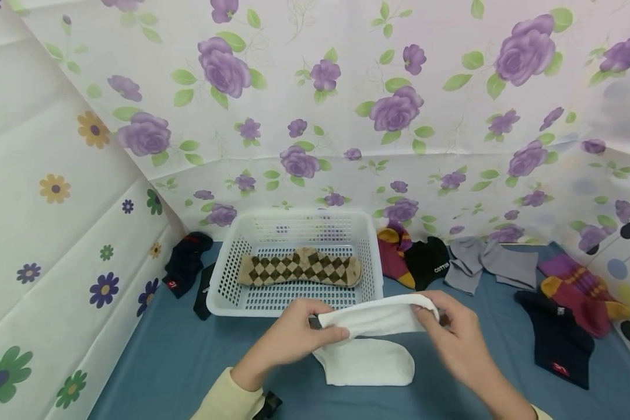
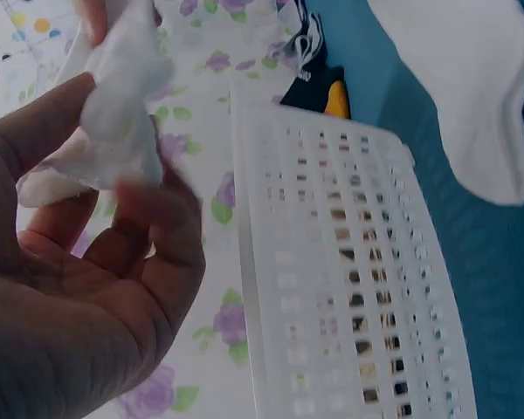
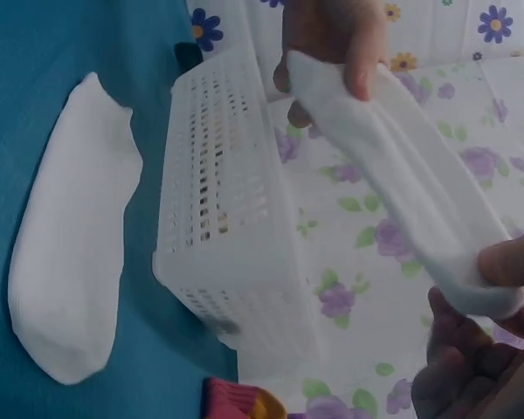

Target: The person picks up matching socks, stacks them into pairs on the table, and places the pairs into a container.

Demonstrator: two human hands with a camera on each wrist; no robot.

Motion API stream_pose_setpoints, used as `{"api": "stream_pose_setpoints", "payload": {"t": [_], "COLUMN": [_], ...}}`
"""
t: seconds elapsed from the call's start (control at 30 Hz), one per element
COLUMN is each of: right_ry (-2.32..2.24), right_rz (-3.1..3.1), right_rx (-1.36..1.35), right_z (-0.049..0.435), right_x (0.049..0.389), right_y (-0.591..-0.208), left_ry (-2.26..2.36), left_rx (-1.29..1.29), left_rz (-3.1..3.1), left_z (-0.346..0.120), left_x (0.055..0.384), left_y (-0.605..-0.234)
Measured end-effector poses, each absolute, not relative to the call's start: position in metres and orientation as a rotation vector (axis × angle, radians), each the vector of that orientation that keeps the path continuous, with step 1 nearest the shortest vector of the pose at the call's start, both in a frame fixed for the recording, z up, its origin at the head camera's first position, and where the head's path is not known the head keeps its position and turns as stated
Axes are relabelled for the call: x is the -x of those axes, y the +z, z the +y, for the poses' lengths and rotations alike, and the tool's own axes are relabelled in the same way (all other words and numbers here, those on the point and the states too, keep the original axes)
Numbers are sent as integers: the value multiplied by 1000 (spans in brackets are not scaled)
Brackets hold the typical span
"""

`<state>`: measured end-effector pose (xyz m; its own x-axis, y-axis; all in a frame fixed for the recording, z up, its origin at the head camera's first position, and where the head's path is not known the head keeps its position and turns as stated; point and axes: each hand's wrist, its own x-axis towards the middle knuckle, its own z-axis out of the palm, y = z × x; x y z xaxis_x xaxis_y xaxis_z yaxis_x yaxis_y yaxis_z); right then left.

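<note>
A white sock [image 1: 378, 318] is stretched lengthwise between both hands, raised over the table in front of the basket. My left hand [image 1: 301, 332] pinches one end of it between thumb and fingers. At the other end my right hand [image 1: 451, 332] grips the sock, thumb on the near side, as the right wrist view also shows. Below them a second white sock [image 1: 370, 364] lies flat on the blue cloth, partly overlapped by the held one in the head view. In the left wrist view the held sock [image 2: 122, 113] is bunched and blurred.
A white plastic basket [image 1: 294, 312] with a brown checkered sock [image 1: 301, 268] inside stands behind the hands. Dark socks [image 1: 186, 262] lie left of it. To the right are red-and-yellow socks [image 1: 396, 256], a black sock [image 1: 425, 262], grey socks [image 1: 490, 262] and a navy sock [image 1: 562, 344].
</note>
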<state>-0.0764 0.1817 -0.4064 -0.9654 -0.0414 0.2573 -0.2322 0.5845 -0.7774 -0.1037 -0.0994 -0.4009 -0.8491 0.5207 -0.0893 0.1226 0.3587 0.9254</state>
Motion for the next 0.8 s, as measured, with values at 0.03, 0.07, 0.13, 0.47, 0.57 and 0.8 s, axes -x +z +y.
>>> {"api": "stream_pose_setpoints", "payload": {"t": [0.03, 0.07, 0.13, 0.47, 0.57, 0.8], "right_ry": [1290, 1263, 1278, 1997, 2065, 1950], "right_rz": [-2616, -2630, -2658, -2514, -2433, -2441], "right_rx": [-197, -171, -143, -354, -422, -475], "right_z": [183, 183, 184, 192, 193, 193], "right_x": [76, 76, 76, 78, 78, 73], "right_y": [-406, -405, -403, -401, -400, -396], "left_ry": [1507, 1527, 1560, 1680, 1731, 1849], "left_rx": [-558, -547, -532, -436, -402, -426], "left_rz": [2244, 2225, 2202, 2246, 2222, 2161], "left_z": [-101, -103, -106, -113, -116, -120], "left_x": [104, 105, 106, 101, 101, 101], "left_y": [-400, -399, -396, -372, -370, -379]}}
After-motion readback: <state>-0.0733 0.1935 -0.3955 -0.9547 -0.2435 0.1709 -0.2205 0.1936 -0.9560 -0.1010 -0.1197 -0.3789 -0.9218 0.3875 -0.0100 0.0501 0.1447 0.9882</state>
